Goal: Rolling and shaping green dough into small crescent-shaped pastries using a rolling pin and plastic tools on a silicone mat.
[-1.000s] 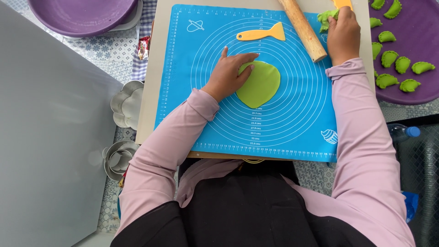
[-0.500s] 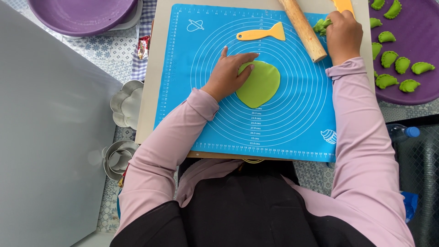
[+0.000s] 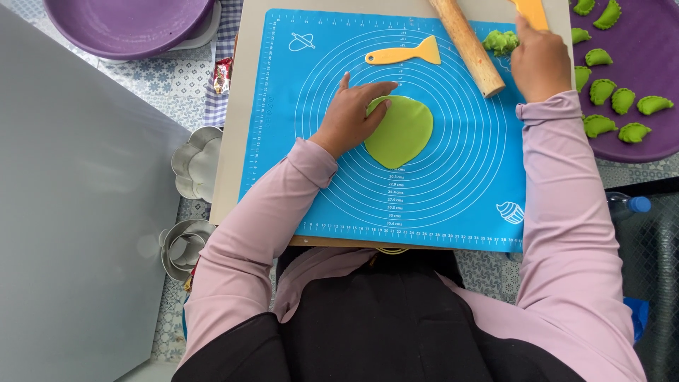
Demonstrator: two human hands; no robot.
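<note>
A flat round of green dough [image 3: 403,131] lies in the middle of a blue baking mat [image 3: 460,191]. My left hand [image 3: 350,113] rests on the dough's left edge, fingers spread and flat. At the mat's far right corner my right hand [image 3: 541,60] grips an orange scraper [image 3: 530,10], right next to a small lump of green dough scraps [image 3: 501,41]. A wooden rolling pin [image 3: 467,44] lies slanted between my two hands. A second yellow scraper [image 3: 404,53] lies on the mat beyond my left hand.
A purple tray [image 3: 636,92] on the right holds several folded green dumplings [image 3: 608,88]. A purple bowl [image 3: 127,25] stands far left. Metal cutters [image 3: 194,166] lie left of the board, a grey panel [image 3: 71,212] beside them, and a bottle [image 3: 626,205] at right.
My right hand has shifted slightly left with the orange scraper, and the green scraps now lie on the mat beside it. My left hand stays on the dough.
</note>
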